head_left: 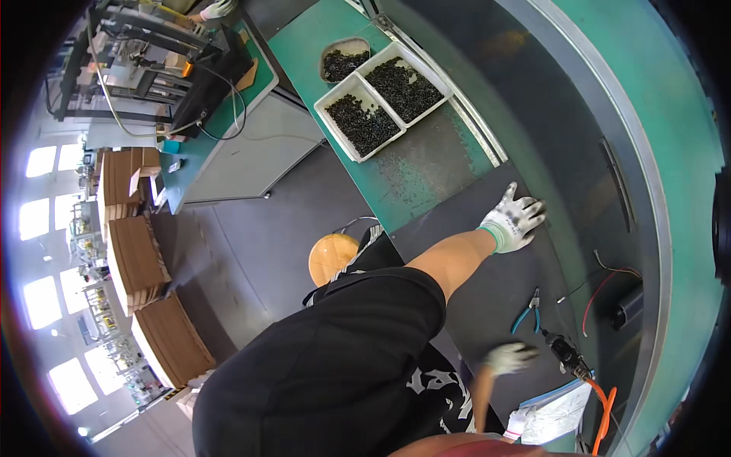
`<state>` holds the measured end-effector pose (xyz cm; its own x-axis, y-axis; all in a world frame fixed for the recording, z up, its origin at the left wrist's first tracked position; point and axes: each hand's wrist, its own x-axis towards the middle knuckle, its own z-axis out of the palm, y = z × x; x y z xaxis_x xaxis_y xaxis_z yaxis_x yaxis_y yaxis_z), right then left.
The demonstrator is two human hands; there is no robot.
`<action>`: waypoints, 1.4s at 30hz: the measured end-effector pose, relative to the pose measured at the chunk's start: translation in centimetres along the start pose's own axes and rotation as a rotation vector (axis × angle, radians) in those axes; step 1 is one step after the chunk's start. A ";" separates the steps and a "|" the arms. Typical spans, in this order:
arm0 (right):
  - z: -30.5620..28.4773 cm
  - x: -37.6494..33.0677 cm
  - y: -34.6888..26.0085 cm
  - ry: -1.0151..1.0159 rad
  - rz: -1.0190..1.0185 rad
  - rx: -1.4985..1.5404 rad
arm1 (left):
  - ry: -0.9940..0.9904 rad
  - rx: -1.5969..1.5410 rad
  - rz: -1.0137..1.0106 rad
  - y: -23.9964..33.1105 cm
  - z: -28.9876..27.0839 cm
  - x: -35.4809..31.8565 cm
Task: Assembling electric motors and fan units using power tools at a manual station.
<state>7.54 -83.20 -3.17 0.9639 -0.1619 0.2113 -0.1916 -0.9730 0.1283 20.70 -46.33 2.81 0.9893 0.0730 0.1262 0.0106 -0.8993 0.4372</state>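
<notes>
On the dark mat of the desk (426, 164), the left hand (515, 219) in a white glove lies flat, fingers spread and released, holding nothing. Nearer the body, the right hand (509, 356) is blurred; I cannot tell its grip. Blue pliers (528, 311) lie between them. White trays (384, 95) of black parts sit farther along.

Black short-sleeve tee w/ white print; white knit gloves, green cuffs, on left grip (515, 220) & right grip (509, 357).
</notes>
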 end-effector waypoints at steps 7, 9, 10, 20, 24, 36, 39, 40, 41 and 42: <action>-5.3 -2.5 -3.5 -0.028 0.103 0.143 | 0.191 -0.139 0.123 -0.8 -0.3 -2.5; -5.4 -2.9 -3.6 -0.054 0.135 0.131 | 0.164 -0.135 0.083 -1.8 -1.6 -5.6; -5.5 -3.2 -3.5 -0.087 0.174 0.098 | 0.130 -0.110 0.074 -2.0 -2.4 -7.4; -6.1 0.0 -2.1 -0.571 0.137 0.147 | -0.141 0.153 -0.062 -9.7 -9.7 -23.0; -12.5 1.4 -3.4 -0.821 0.109 0.169 | -0.170 0.268 -0.391 -8.9 -10.4 -20.8; -14.9 -2.1 -7.3 -0.954 0.286 0.226 | -0.313 0.427 -0.659 -9.3 -9.4 -20.1; -14.7 -2.4 -7.0 -0.961 0.305 0.239 | -0.432 0.421 -0.678 -10.1 -9.7 -20.2; -14.7 -2.3 -7.0 -0.965 0.305 0.234 | -0.444 0.400 -0.677 -10.3 -9.4 -19.8; -14.8 -2.3 -7.1 -0.967 0.302 0.232 | -0.459 0.397 -0.687 -9.9 -9.9 -19.5; -15.0 -2.2 -7.1 -0.969 0.302 0.241 | -0.475 0.394 -0.700 -9.4 -10.2 -19.2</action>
<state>3.96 -73.50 9.97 0.6382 -0.3625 -0.6791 -0.5099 -0.8600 -0.0201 0.13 -34.83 5.39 0.6937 0.5481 -0.4673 0.5895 -0.8048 -0.0689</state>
